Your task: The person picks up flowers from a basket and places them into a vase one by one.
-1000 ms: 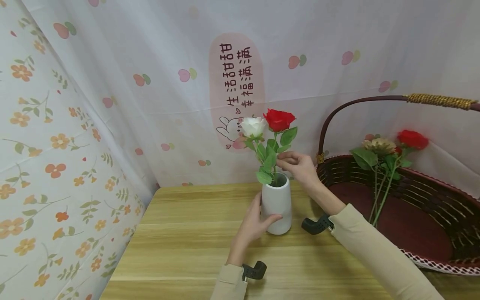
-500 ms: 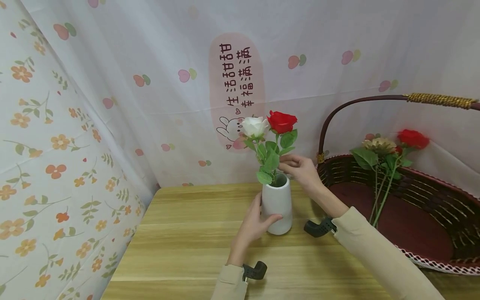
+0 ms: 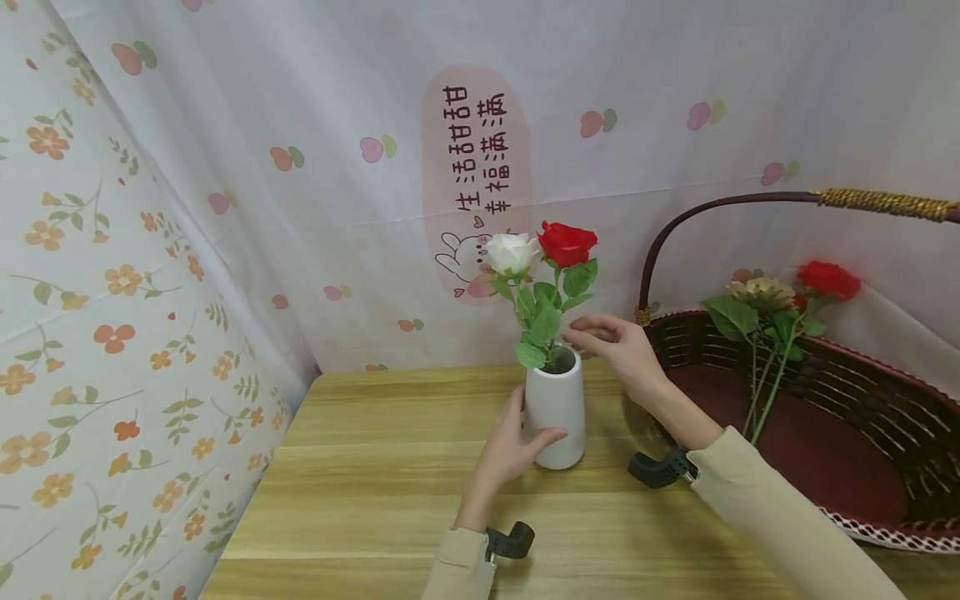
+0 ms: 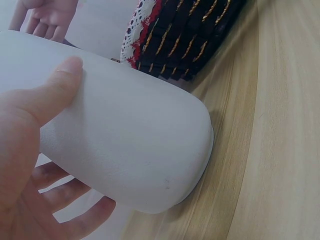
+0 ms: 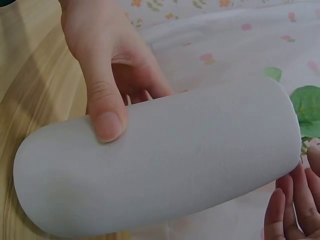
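A white vase [image 3: 555,421] stands upright on the wooden table, holding a white rose [image 3: 512,253] and a red rose [image 3: 567,244] with green leaves. My left hand [image 3: 504,450] grips the vase from its left side, thumb across the front and fingers behind, as the left wrist view also shows. Just right of the vase mouth is my right hand [image 3: 618,350], its fingers loosely bent and holding nothing. In the right wrist view those fingers [image 5: 302,205] lie close by the rim; whether they touch it I cannot tell.
A dark woven basket [image 3: 862,379] with an arched handle stands at the right. In it lean a beige flower [image 3: 761,293] and a red flower [image 3: 828,280] on long stems. A printed curtain [image 3: 360,250] hangs behind the table [image 3: 360,467].
My right hand has let go of the red rose's stem and moved right and slightly down. The red rose leans a little further right. My left hand stays on the vase.
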The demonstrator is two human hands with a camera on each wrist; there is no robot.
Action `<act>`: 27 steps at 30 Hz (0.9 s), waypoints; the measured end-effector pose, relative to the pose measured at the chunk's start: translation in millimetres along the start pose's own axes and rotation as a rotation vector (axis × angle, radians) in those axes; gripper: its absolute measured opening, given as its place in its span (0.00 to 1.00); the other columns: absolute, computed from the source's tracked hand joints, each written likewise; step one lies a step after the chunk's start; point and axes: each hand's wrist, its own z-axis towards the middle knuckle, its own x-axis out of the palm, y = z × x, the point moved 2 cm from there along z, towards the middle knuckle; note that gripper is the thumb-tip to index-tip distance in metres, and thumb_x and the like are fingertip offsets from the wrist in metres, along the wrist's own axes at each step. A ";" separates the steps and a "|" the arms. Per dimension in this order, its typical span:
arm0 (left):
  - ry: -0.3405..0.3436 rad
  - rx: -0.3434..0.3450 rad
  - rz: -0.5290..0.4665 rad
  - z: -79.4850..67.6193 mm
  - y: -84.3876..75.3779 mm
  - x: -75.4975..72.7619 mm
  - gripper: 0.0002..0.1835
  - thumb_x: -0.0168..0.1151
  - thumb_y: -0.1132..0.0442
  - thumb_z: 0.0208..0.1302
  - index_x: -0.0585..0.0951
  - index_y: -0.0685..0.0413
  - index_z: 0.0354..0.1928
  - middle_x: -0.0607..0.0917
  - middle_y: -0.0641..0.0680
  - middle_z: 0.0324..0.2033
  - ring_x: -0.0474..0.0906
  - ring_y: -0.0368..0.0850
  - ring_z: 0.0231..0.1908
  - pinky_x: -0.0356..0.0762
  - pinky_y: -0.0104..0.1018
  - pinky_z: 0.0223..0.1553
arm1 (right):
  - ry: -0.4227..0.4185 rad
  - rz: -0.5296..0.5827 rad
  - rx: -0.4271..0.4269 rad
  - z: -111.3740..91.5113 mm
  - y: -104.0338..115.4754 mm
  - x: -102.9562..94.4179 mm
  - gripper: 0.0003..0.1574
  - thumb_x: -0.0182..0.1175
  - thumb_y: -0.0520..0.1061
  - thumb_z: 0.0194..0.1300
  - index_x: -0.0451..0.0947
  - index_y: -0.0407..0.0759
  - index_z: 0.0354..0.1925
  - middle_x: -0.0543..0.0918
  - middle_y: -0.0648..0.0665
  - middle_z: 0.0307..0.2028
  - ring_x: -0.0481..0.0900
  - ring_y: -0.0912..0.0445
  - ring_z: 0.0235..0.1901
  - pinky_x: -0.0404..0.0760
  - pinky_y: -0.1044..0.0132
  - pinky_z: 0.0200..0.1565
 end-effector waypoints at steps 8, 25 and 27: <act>0.001 0.002 -0.005 -0.4 -1.4 -0.1 0.45 0.65 0.39 0.50 0.56 0.44 0.67 0.65 0.46 0.61 0.63 0.39 0.58 0.66 0.42 0.56 | 0.009 0.012 -0.018 -7.7 -3.3 -8.6 0.23 0.63 0.51 0.59 0.76 0.39 0.48 0.83 0.43 0.38 0.79 0.48 0.40 0.79 0.60 0.42; -0.004 0.002 0.009 0.2 1.0 0.4 0.46 0.64 0.37 0.49 0.55 0.43 0.67 0.65 0.45 0.60 0.63 0.38 0.58 0.65 0.41 0.57 | 0.050 -0.073 0.012 -30.1 -3.2 -22.5 0.23 0.61 0.54 0.60 0.76 0.42 0.48 0.81 0.37 0.42 0.80 0.50 0.38 0.78 0.59 0.43; -0.004 0.001 0.007 0.0 0.7 0.5 0.46 0.64 0.37 0.49 0.55 0.43 0.67 0.65 0.45 0.60 0.63 0.38 0.58 0.65 0.41 0.56 | 0.054 -0.075 0.004 -32.1 -2.5 -25.6 0.22 0.61 0.53 0.60 0.75 0.41 0.48 0.81 0.37 0.43 0.80 0.50 0.38 0.78 0.59 0.43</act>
